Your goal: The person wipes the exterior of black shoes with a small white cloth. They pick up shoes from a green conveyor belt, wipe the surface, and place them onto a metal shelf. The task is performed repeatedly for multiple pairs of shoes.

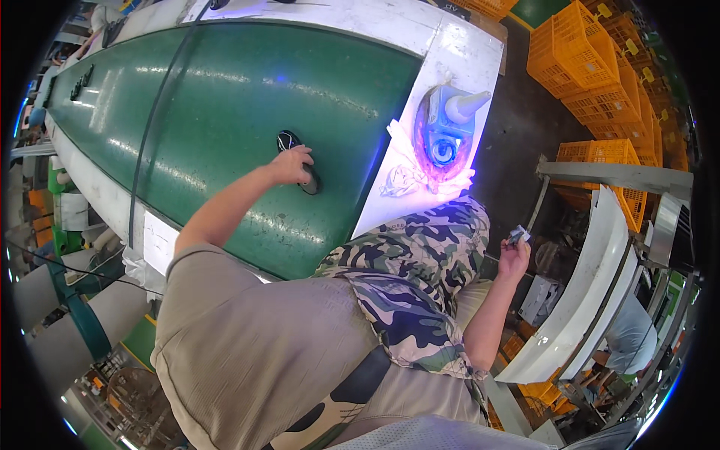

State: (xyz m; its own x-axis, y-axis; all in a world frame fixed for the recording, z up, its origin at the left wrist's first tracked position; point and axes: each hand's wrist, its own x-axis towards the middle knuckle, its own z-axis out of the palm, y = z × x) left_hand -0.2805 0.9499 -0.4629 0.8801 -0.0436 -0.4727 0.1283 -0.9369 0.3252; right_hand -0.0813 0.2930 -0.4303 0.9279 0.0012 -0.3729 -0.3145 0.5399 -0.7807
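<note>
My left hand [291,164] reaches out over the green conveyor belt [225,97] with its fingers closed around the middle of a black shoe [286,140]. Thin pale lines mark the end of the shoe beyond my hand; its other end shows on the near side, and my hand covers the part between. Off to the right, beside my camouflage-patterned apron [420,255], my right hand [513,261] is raised off the belt. A small crumpled grey-and-white piece [518,235] is pinched in its fingertips; its kind cannot be made out.
On the white ledge [390,180] stands a blue-grey container [448,109] with a white conical spout, under violet-blue light. Crumpled white sheets lie beside it. Orange crates [574,49] are stacked at the far right, near a metal-framed rack [615,176]. A dark cable [157,112] crosses the belt.
</note>
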